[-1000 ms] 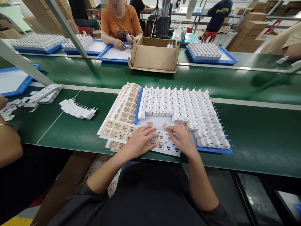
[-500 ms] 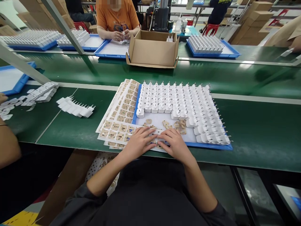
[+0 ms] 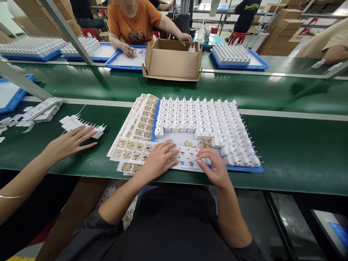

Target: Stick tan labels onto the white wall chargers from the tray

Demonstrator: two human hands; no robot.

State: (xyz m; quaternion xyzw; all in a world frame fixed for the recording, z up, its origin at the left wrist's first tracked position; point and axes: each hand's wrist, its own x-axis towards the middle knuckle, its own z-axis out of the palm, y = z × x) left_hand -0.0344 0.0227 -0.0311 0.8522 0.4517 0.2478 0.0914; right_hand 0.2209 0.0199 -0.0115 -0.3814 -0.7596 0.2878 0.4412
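My left hand [image 3: 160, 159] lies with its fingers spread on a sheet of stickers [image 3: 133, 145] at the tray's front left. Thumb and forefinger of my right hand [image 3: 214, 165] pinch something thin and pale, too small to name, over the bare right part of the same sheet. Behind my hands is a blue tray [image 3: 244, 168] with rows of white plug-like pieces [image 3: 201, 112]. Tan sticker pieces [image 3: 203, 143] lie loose on its white lining. More sticker sheets [image 3: 145, 116] are stacked along the tray's left side.
At the left, a neighbour's hand [image 3: 70, 141] reaches over a row of white pieces [image 3: 77, 123]. Across the green conveyor [image 3: 114, 81], a person in orange [image 3: 133, 29] reaches into a cardboard box [image 3: 171, 63]. Metal posts [image 3: 67, 32] slant at the upper left.
My right hand has moved right and its fingers have closed into a pinch. A neighbour's hand has come in over the white pieces. The person opposite has reached into the box.
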